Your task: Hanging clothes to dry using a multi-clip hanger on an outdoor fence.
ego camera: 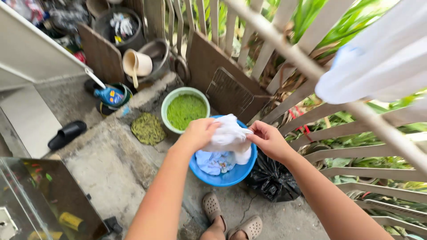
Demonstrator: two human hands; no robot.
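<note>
The left hand (199, 132) and right hand (267, 138) are each gripping a white cloth (227, 136). They are holding it above a blue basin (227, 178), near a green bowl (185, 110).

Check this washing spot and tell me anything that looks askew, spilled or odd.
The green basin holds water clouded thick green, like algae, and a green mat lies on the concrete beside it. A single black slipper sits alone. Both hands grip white cloth over the blue basin; nothing spilled.
</note>
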